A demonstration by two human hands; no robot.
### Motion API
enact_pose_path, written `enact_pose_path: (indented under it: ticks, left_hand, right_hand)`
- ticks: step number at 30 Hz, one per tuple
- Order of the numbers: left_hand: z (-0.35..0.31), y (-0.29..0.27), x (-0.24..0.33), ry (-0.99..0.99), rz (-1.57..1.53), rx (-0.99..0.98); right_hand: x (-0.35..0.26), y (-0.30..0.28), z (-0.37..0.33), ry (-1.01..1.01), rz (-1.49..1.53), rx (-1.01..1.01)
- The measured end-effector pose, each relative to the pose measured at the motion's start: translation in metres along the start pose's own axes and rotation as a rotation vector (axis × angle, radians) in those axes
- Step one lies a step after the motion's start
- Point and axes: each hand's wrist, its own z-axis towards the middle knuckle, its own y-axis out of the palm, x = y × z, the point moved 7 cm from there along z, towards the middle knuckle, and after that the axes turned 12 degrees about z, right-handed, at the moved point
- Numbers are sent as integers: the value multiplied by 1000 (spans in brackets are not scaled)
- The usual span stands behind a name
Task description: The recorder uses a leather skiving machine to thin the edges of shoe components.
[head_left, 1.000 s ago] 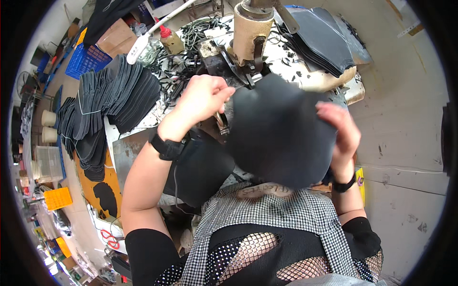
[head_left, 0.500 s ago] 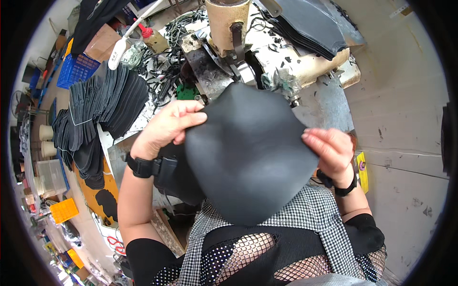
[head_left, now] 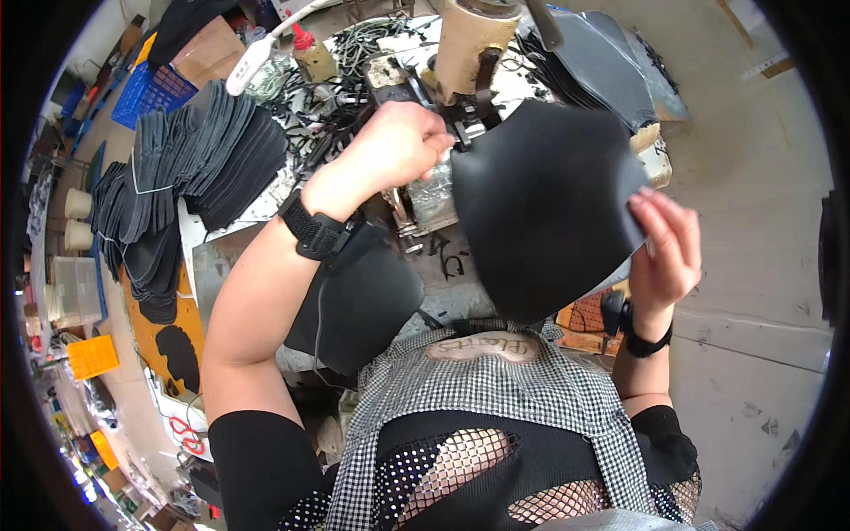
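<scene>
While your left hand [head_left: 394, 150] is pinching the black curved panel [head_left: 540, 208] at its left edge, your right hand [head_left: 666, 252] is gripping its right edge, fingers closed on it. Since half a second ago, you are lifting it off your lap toward the sewing machine [head_left: 465, 53] on the surface [head_left: 266, 208], so feeding looks near.

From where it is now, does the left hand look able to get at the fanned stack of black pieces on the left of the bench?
Probably yes, once freed: the left hand grips the black panel, and nothing stands between it and the stack.
</scene>
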Motion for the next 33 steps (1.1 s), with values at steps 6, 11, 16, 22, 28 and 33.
enact_pose_path:
  ticks: [6, 11, 16, 22, 28, 33]
  left_hand:
    - [-46, -21, -28, -170, -141, -14]
    - [-140, -9, -117, -377, 5, 236]
    - [-223, 20, -158, -654, 439, 209]
    - [-231, 38, -165, -708, 417, 217]
    - [-239, 41, -176, -753, 429, 277]
    - [-236, 40, -182, -777, 435, 305]
  right_hand:
    - [83, -66, 7, 345, 59, 405]
    - [205, -58, 1, 843, 604, 596]
    - [291, -4, -41, 1078, 847, 589]
    - [298, 17, -43, 1119, 704, 629]
    - [303, 32, -43, 1121, 564, 607]
    - [321, 33, -52, 1096, 360, 531]
